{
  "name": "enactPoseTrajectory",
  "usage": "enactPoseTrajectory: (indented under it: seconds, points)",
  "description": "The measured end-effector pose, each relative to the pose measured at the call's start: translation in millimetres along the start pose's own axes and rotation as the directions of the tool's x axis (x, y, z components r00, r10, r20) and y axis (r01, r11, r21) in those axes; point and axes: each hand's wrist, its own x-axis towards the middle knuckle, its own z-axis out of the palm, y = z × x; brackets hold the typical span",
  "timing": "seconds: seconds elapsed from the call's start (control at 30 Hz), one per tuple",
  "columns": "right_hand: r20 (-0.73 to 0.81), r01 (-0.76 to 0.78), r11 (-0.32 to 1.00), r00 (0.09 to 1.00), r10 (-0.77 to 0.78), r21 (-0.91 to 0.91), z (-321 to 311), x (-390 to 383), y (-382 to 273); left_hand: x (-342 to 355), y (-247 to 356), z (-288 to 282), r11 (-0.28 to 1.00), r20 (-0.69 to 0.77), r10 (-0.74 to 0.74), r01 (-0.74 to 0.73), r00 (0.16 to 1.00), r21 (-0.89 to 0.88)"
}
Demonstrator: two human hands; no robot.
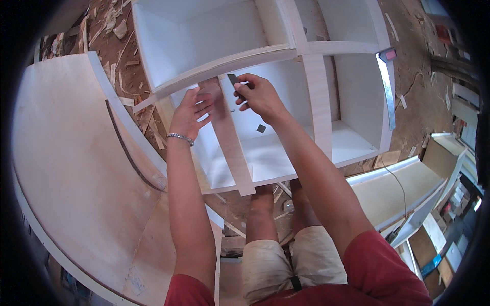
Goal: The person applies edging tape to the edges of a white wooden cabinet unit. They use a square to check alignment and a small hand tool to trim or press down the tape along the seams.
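Note:
A white-lined wooden cabinet frame (317, 97) with several compartments lies in front of me. My right hand (259, 97) is over its near middle compartment, pinching a small dark flat piece (233, 80), maybe folded sandpaper, between thumb and fingers. My left hand (192, 113), a chain bracelet on its wrist, hovers beside the upright wooden strip (228, 135) with its fingers apart and nothing in them. Whether its fingertips touch the strip, I cannot tell. Inside the compartment, below my right hand, rests a small dark square piece (261, 128).
A try square (386, 92) lies along the cabinet's right edge. To the left leans a large pale panel (76, 153) with a dark curved strip (127, 148). Wood scraps (121, 29) litter the dirt floor. Another cabinet piece (393, 194) with a cord stands at right.

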Motion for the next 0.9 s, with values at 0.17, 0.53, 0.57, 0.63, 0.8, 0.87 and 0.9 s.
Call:
enactPoseTrajectory:
  seconds: [0.17, 0.53, 0.57, 0.63, 0.8, 0.87, 0.9]
  points:
    - [0.058, -0.021, 0.970, 0.998, 0.036, -0.243, 21.7, 24.1, 5.4, 2.7, 3.1, -6.4, 1.000, 0.018, -0.015, 0.014, 1.000, 0.012]
    - [-0.027, 0.013, 0.927, 0.999, -0.025, -0.376, 33.9, 30.1, 14.0, 4.6, 3.5, -13.2, 1.000, 0.049, 0.010, -0.010, 0.999, -0.002]
    - [-0.040, 0.009, 0.931, 0.999, -0.025, -0.365, 36.0, 29.0, 13.9, 4.9, 3.0, -14.9, 1.000, 0.052, 0.009, -0.008, 0.999, -0.002]
    - [-0.049, 0.017, 0.933, 0.998, -0.037, -0.360, 35.8, 29.9, 16.3, 5.3, 2.6, -15.1, 1.000, 0.047, 0.004, -0.003, 0.999, -0.006]
    - [-0.035, 0.046, 0.910, 0.997, -0.066, -0.412, 32.8, 41.6, 18.2, 8.4, 0.0, -16.5, 1.000, 0.064, -0.003, 0.003, 0.998, -0.005]
    - [-0.041, 0.045, 0.902, 0.997, -0.069, -0.430, 35.4, 40.9, 15.1, 6.4, 2.1, -16.6, 1.000, 0.059, -0.005, 0.005, 0.998, -0.005]
    - [-0.043, 0.045, 0.897, 0.997, -0.071, -0.439, 37.1, 40.1, 13.8, 5.7, 2.8, -16.2, 1.000, 0.062, 0.005, -0.004, 0.998, -0.008]
